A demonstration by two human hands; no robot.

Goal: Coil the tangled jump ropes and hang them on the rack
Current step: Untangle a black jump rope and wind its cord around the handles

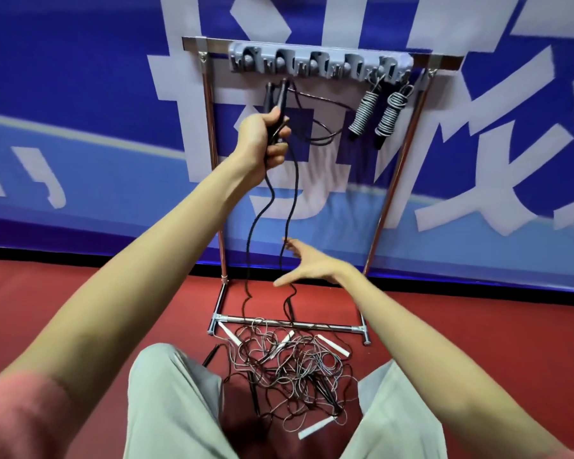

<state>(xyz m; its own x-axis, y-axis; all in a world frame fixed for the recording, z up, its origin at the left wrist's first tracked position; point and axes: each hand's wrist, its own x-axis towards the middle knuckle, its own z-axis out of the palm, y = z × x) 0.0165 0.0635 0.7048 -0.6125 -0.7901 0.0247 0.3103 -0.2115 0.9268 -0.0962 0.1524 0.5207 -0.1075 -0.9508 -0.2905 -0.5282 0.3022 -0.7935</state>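
A metal rack (396, 175) stands against the blue banner, with a grey hook strip (318, 62) along its top bar. My left hand (264, 139) is raised below the strip's left end and grips the two black handles (280, 97) of a black jump rope (287, 220); its two strands hang down to the floor. My right hand (307, 265) is lower, fingers spread, beside the right strand. Two grey coiled ropes (376, 114) hang from the strip's right end. A tangled pile of ropes (289, 366) with white and black handles lies on the floor between my knees.
The red floor (461, 319) stretches around the rack's base bar (289, 323). The blue and white banner (80, 111) covers the wall behind. My legs in light trousers (176, 409) frame the pile on both sides.
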